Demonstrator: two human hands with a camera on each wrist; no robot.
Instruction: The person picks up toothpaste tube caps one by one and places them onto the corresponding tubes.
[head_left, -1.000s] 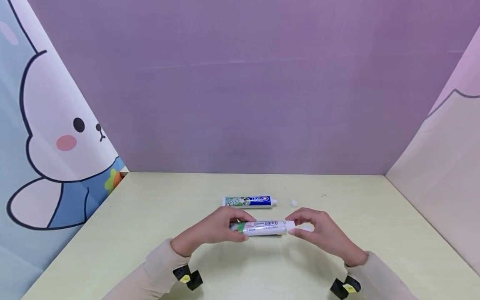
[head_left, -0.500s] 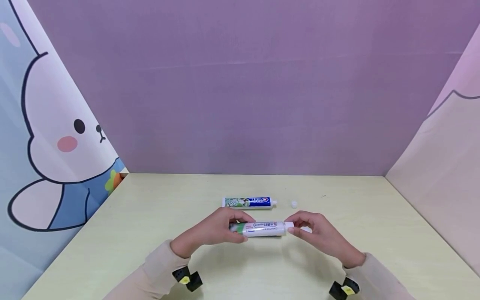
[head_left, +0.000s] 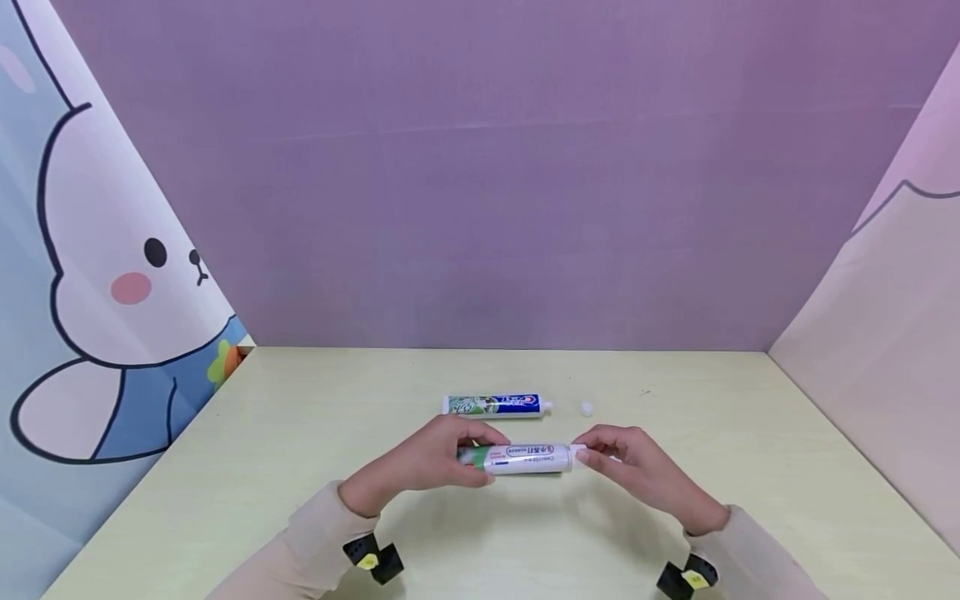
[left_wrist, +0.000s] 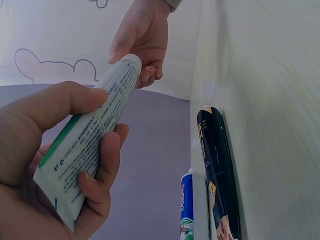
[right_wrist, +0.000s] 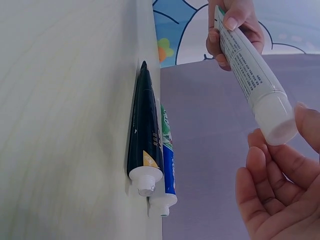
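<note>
My left hand [head_left: 446, 454] grips the rear end of a white toothpaste tube [head_left: 528, 458] with a green band. The tube is held above the table, its capped end towards my right hand [head_left: 637, 467]. The thumb and fingers of that hand pinch the tube's white cap [right_wrist: 276, 120], which covers the tube's end. Beneath, a black toothpaste tube [right_wrist: 146, 127] lies with its nozzle bare; the head view mostly hides it. Farther back lies a blue and green toothpaste tube [head_left: 497, 406], also with a bare nozzle.
A small white cap [head_left: 587, 409] lies right of the blue and green tube. Another white cap [left_wrist: 207, 90] rests near the black tube's nozzle, partly behind my right hand in the head view. A purple panel [head_left: 480, 208] closes off the back of the table [head_left: 337, 383].
My right fingertips have shifted slightly about the white cap and hide more of it. The left hand and the white tube have stayed almost in place.
</note>
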